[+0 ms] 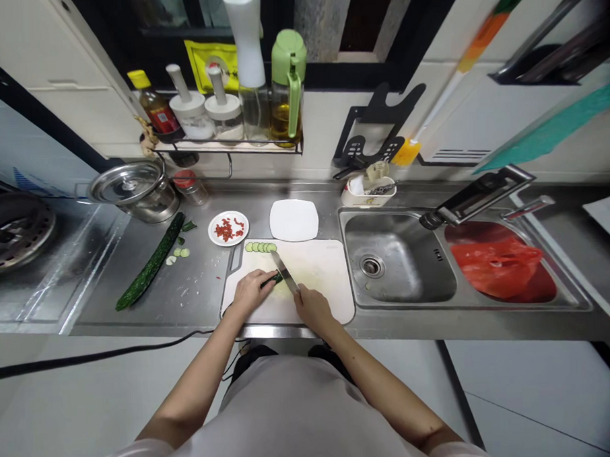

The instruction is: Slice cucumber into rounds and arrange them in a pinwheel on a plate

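My right hand (pixel 312 307) is closed round the handle of a kitchen knife (pixel 285 271), its blade pointing away from me to the upper left. With my left hand (pixel 252 291) I press a short piece of cucumber (pixel 271 279) on the white cutting board (pixel 327 281); most of the piece is hidden under my fingers. The blade stands at the cucumber's right end. Along the board's far left edge lies a row of cucumber slices (pixel 259 246). A whole cucumber (pixel 152 262) rests on the counter to the left, beside a few cut scraps (pixel 181 252).
Behind the board stand a plate of chopped red pieces (pixel 228 229) and a white square plate (pixel 294 219). A lidded pot (pixel 152 195) is at the back left. To the right are the sink (pixel 402 251) and a red plastic bag (pixel 493 267). Bottles (pixel 283 88) fill a wall shelf.
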A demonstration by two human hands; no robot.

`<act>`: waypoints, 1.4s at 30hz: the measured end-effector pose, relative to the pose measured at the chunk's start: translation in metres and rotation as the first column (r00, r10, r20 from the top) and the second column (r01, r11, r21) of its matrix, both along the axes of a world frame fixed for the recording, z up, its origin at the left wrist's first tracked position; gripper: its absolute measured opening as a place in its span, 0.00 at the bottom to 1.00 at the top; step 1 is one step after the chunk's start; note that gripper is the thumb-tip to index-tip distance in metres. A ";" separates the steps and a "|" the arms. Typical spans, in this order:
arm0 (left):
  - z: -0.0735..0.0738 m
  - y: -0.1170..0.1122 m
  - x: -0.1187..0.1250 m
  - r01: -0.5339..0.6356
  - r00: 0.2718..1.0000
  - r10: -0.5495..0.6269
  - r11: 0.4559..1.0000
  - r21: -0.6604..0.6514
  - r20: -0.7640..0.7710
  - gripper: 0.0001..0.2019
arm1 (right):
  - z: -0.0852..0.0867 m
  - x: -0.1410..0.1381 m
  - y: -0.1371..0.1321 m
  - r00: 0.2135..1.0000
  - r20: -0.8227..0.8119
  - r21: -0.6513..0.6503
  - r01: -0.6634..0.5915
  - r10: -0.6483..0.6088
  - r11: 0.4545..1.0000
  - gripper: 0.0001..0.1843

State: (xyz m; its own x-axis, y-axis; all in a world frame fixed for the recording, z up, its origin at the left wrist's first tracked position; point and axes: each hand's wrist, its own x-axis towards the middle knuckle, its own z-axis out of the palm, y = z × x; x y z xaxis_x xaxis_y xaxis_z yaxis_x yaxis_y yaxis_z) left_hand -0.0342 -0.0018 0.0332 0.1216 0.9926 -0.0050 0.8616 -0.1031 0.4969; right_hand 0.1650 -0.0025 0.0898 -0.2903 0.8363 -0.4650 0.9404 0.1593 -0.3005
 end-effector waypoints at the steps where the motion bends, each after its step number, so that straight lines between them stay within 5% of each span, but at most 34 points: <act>1: 0.000 0.001 0.000 0.003 1.000 -0.003 1.000 0.003 0.010 0.17 | 0.000 0.000 0.000 1.000 0.004 -0.003 -0.003 0.003 1.000 0.15; 18: -0.001 0.004 -0.002 0.034 0.996 -0.035 0.999 0.014 0.078 0.17 | 0.001 -0.006 0.004 0.996 0.062 -0.022 -0.069 0.070 0.997 0.15; 33: -0.003 0.006 -0.003 0.025 0.995 -0.026 1.000 0.013 0.099 0.16 | 0.021 0.007 -0.006 0.985 0.121 -0.127 -0.109 0.124 0.986 0.14; 42: -0.008 0.006 -0.005 0.024 0.994 -0.026 0.999 0.023 0.108 0.16 | 0.011 -0.004 0.005 0.985 0.107 -0.114 -0.119 0.132 0.986 0.15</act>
State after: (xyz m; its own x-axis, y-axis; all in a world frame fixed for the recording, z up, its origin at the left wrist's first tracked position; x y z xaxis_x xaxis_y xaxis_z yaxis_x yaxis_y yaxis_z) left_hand -0.0394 0.0045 0.0253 0.1449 0.9890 0.0313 0.7999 -0.1357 0.5846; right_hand 0.1614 0.0023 0.1005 -0.3298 0.7402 -0.5859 0.9440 0.2511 -0.2141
